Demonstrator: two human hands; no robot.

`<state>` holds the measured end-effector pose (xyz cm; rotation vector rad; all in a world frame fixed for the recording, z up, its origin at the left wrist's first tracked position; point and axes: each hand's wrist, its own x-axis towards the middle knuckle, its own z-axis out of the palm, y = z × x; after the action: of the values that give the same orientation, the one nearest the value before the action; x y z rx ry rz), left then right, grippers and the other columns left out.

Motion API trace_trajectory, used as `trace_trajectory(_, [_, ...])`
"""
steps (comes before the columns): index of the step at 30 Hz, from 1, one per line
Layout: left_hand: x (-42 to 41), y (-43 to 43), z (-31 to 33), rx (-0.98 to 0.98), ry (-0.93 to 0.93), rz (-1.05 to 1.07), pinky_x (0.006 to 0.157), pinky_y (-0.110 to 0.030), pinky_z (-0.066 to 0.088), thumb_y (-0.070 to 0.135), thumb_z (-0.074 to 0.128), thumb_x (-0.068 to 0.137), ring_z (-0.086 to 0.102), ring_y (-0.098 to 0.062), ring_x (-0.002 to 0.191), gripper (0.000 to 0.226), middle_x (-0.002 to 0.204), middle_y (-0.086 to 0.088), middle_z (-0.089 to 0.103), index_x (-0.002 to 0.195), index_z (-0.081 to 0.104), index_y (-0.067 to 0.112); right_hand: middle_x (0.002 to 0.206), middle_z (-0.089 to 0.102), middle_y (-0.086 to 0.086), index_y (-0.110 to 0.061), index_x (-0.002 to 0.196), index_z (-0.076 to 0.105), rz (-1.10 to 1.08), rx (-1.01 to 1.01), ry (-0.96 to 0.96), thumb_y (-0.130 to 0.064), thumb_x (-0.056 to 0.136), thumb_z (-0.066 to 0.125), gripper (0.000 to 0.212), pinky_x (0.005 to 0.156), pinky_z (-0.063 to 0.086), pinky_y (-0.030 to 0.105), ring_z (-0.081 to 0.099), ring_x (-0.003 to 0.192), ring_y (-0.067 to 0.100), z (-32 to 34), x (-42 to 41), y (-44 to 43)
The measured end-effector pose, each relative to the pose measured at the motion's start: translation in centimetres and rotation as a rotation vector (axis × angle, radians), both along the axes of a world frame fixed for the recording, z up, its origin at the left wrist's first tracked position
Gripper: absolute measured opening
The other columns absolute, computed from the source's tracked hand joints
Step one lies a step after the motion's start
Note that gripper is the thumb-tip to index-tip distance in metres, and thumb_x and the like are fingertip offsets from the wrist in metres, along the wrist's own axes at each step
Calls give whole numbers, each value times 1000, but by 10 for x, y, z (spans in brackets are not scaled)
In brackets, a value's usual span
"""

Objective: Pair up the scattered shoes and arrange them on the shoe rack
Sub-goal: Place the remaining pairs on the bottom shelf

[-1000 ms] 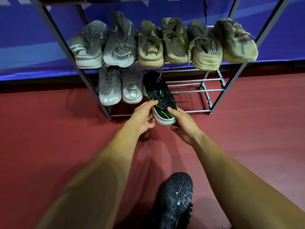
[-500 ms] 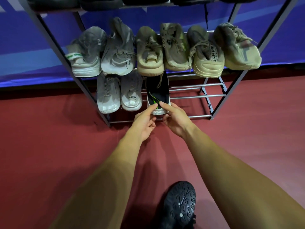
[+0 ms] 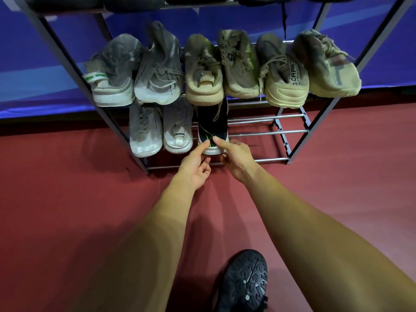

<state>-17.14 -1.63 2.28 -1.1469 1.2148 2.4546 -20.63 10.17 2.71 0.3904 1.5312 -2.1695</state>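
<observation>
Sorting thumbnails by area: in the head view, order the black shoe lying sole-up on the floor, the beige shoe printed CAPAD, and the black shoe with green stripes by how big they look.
1. Black sole-up shoe, nearest the camera, so inflated.
2. Beige CAPAD shoe.
3. Black green-striped shoe, partly hidden by the shelf above and both hands.

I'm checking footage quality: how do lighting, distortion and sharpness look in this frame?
Head view: dim, uneven light, with the shoe rack casting a shadow on the red floor; wide-angle bending splays the rack posts outward; forearms loom large and soft, while the black-and-green shoe stays fairly sharp.
</observation>
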Motion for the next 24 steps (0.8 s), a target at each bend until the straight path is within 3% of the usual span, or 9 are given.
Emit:
trace_trajectory(5, [2,-4,-1,-73,9,-71,70,-24,40,31,78,82,60,-13,97,30,113,1,69,109,70,22,72,57,-5,-12,116,57,-19,32,-46,-21,81,81,43,58,44,22,46,55,6,-3,1,1])
trace_trajectory(8, [8,-9,-2,-137,19,-121,74,-25,42,36,77,82,62,-13,102,25,107,3,71,103,71,25,77,61,-3,-12,119,59,-4,69,-53,-23,82,80,44,60,44,23,51,61,8,-3,5,6])
trace_trajectory(12, [25,-12,-8,-240,13,-180,66,-24,42,39,78,79,63,-11,88,24,96,6,71,98,70,28,80,65,-4,-17,110,60,29,117,-51,-25,83,79,34,60,44,23,59,66,7,-4,21,24])
trace_trajectory(20, [108,19,-43,-504,-112,-676,71,-23,43,45,73,82,62,-11,98,21,101,9,70,96,68,30,96,64,5,-17,102,57,140,367,-113,-25,88,74,23,70,42,27,59,82,16,-25,99,80])
trace_trajectory(24, [153,35,-73,-592,-190,-809,72,-25,43,40,72,83,62,-13,104,19,103,9,70,98,69,29,84,59,7,-11,101,53,291,566,-81,-18,87,75,27,53,43,15,54,67,14,-54,147,100])
